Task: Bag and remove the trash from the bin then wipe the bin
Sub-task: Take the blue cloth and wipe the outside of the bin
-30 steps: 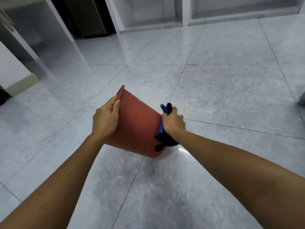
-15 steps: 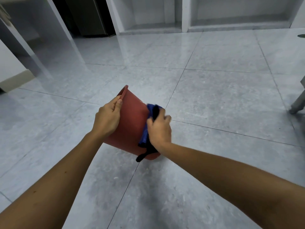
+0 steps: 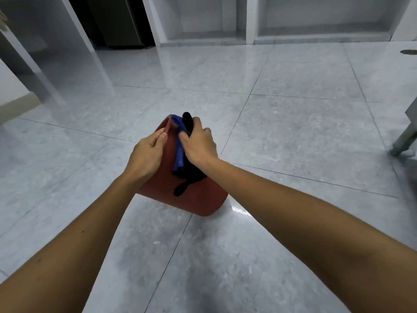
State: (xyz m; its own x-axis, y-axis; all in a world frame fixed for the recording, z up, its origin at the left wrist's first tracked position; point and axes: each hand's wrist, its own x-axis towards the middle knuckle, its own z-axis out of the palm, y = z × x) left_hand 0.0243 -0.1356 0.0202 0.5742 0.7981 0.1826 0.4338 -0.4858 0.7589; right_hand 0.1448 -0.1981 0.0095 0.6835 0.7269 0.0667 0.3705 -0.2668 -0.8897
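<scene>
- While the red bin [image 3: 194,197] is tilted at the middle of the frame with its rim pointing away, the left hand [image 3: 146,154] grips the rim on the left side, thumb against the outer wall.
- A blue and black cloth [image 3: 179,152] lies against the bin's outer wall, one black end hanging loose below.
- The right hand [image 3: 199,143] curls its fingers round the cloth, pressing it to the bin near the rim.
- Whether the bin touches the grey tiled floor [image 3: 293,143] cannot be told.
- A grey metal leg [image 3: 405,138] stands at the right edge.
</scene>
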